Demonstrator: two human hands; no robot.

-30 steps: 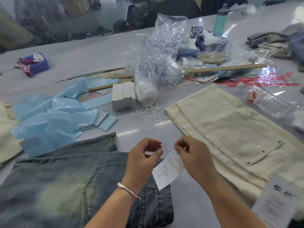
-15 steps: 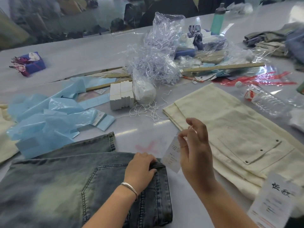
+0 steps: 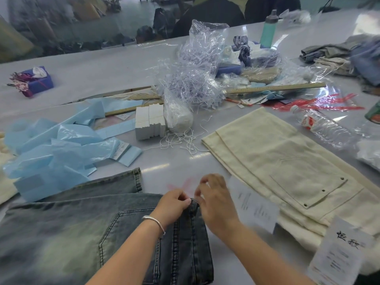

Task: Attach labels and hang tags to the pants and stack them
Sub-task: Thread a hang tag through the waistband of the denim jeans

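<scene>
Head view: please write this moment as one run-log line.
left hand: pinches jeans corner | right hand: beside it, blurred | paper tag: over cream pants

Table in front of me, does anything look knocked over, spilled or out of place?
A clear plastic water bottle lies on its side past the cream pants, not upright. Loose white strings are strewn across the table by the stacked white tags. No liquid spill shows.

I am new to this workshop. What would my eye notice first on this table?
First, the two hands at the bottom centre: the left hand pinches the edge of the jeans, with the right hand beside it. Cream pants lie to the right, and crumpled blue bags to the left.
</scene>
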